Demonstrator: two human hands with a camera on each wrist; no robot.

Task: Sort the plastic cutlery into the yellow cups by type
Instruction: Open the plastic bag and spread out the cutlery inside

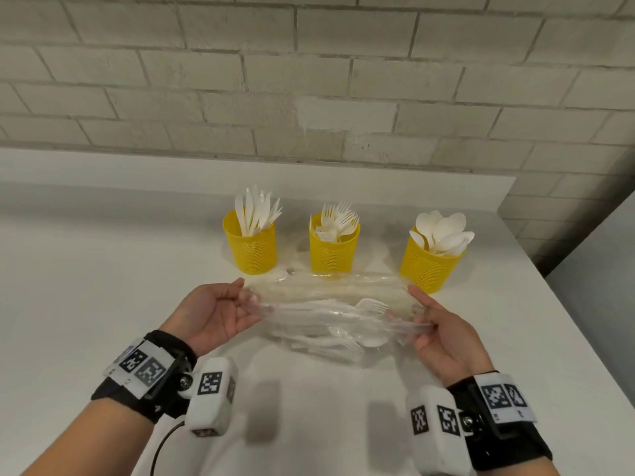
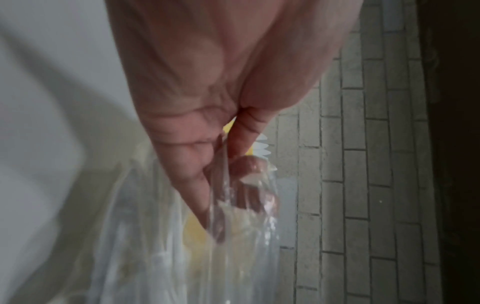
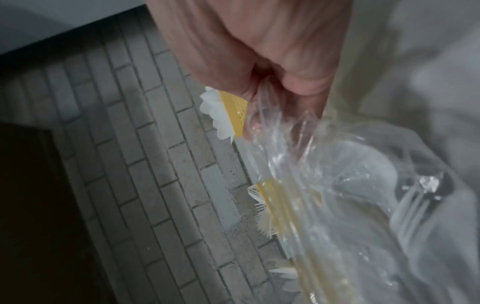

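Left hand (image 1: 214, 312) and right hand (image 1: 443, 333) pinch clear bag (image 1: 326, 304) ends, stretched taut — 3 cups (image 1: 331, 250) mostly filled; next, empty remaining forks (image 1: 372, 305) out.

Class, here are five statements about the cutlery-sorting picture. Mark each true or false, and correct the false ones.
1. Both hands hold a clear plastic bag. True.
2. The left cup holds spoons. False: it holds knives.
3. The middle cup holds forks. True.
4. The right hand is reaching into the right cup. False: it grips the bag's end.
5. The left hand rests flat on the table. False: it pinches the bag.
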